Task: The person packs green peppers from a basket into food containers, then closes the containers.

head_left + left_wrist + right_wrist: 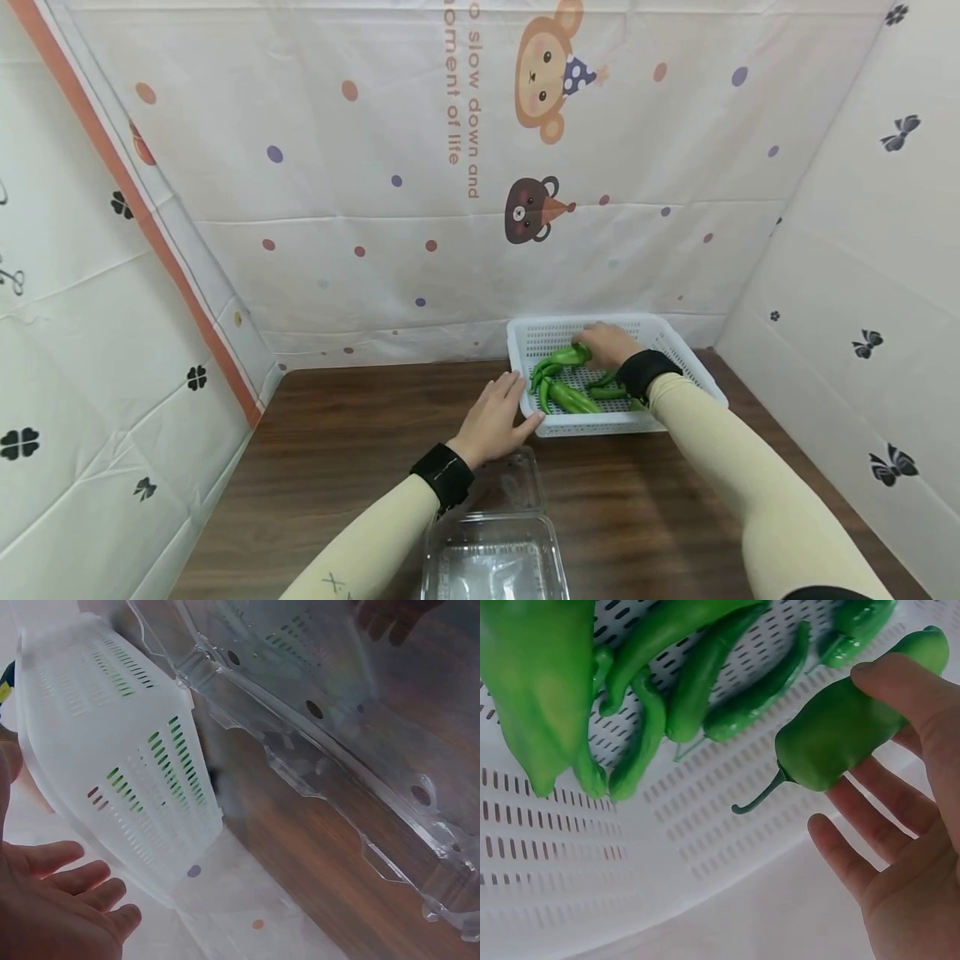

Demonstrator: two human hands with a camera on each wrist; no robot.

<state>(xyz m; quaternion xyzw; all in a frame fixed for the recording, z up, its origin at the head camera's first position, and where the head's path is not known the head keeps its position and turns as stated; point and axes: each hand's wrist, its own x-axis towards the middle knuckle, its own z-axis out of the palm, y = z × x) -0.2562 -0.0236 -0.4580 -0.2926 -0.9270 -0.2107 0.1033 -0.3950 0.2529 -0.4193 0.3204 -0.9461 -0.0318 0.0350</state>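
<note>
Right hand (609, 343) reaches into the white basket (525, 333), thumb and fingers curled round one green pepper (847, 727).

Inside the basket, that pepper lies against the right palm, its curved stem pointing away from the fingers, held clear of the pile of green peppers (564, 388) heaped on the basket's slotted floor. Beside the basket's near left corner, the left hand (495, 421) rests with fingers straight and relaxed, fingertips touching the basket's outer wall and holding nothing. Just in front of the basket, on the wooden table (337, 433), a clear plastic clamshell box (495, 550) lies opened.
</note>
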